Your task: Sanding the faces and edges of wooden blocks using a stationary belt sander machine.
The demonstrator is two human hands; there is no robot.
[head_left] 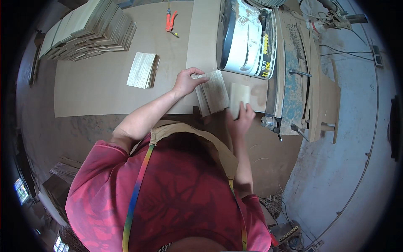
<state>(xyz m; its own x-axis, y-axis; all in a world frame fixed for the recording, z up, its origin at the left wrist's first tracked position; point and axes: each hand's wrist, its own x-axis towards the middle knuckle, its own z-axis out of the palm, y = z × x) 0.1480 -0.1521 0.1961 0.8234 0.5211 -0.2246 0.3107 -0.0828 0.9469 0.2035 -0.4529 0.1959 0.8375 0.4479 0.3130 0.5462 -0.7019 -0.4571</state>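
While the left hand [186,83] grips thin wooden boards [214,92], the right hand [241,121] grasps a pale slab [240,94].

In the middle, the grained boards [213,94] are grey-brown with fine lengthwise streaks; just right of them, the cream board [239,93] looks plain. The small stack [140,70] to the left is pale beige, streaked grey. Far off, the tool [169,21] is bright orange-red with a yellow tip, and the machine [245,40] white with black and yellow markings. Near, the shirt [172,180] is red with a darker blotchy print, the strap [136,193] rainbow-banded, the apron [184,128] tan.
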